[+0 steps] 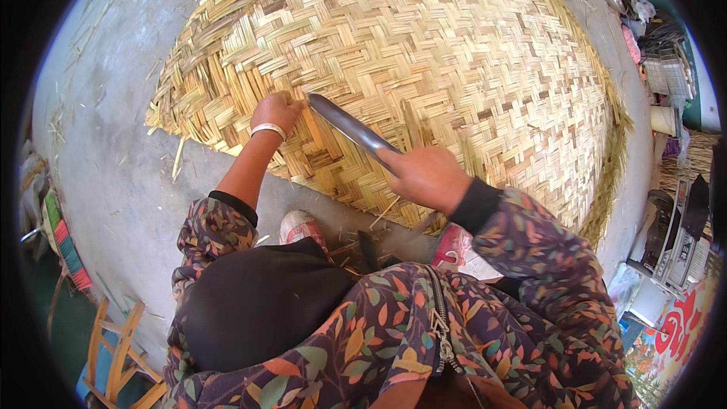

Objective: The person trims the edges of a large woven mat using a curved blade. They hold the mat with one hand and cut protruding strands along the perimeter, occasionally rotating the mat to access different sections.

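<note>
A large woven mat (424,53) of pale yellow, split plant strips lies on the floor before me. My left hand (278,115), with a white bracelet on the wrist, is closed low over its near left part. Whatever its fingers pinch is hidden, though loose-looking strips surround them. In my right hand (430,176) is a long, slightly curved metal blade (348,127), gripped at its near end. It slants over the weave, and its rounded tip comes close to my left fingers. Darker strips show in the weave below the blade.
My shoes (303,229) stand at the mat's near edge on the grey concrete floor (113,106), where straw bits lie scattered. A wooden frame (117,348) is at lower left. Along the right side are a weighing scale (676,246) and piled household items.
</note>
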### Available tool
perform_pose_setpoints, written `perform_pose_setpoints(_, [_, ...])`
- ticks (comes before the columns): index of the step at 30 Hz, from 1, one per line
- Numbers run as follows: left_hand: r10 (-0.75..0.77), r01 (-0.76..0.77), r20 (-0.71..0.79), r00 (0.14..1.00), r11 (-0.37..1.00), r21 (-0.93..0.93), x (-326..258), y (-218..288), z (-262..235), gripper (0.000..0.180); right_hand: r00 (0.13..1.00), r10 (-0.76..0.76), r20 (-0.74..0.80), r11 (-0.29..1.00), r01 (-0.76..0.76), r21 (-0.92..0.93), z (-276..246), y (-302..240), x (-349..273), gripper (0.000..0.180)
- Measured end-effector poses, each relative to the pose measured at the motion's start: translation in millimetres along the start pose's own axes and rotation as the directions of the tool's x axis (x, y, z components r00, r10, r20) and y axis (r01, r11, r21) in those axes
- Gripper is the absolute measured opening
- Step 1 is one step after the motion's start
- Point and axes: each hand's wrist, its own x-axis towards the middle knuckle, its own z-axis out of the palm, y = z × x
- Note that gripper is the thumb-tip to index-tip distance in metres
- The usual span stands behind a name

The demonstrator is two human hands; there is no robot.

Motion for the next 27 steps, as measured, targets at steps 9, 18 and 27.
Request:
perform_pose_setpoints(9, [-0.356,0.061,-0.107,0.929,0.429,-0.901,-11,-56,-9,0.037,0.728,-0.054,-0.683,0.89,0.345,0.298,15,-21,19,0.061])
perform_pose_setpoints(18, [-0.252,-0.151,-0.292,0.922,0.461,-0.874,42,-7,-93,0.034,0.838,0.033,-0.544,0.973,0.097,0.209,-31,7,22,0.063])
perform_pose_setpoints(27, [0.331,-0.177,-0.049,0.942,0.369,-0.912,223,255,-54,0.035,0.532,0.109,-0.84,0.986,0.052,0.16,-182,109,-63,0.053])
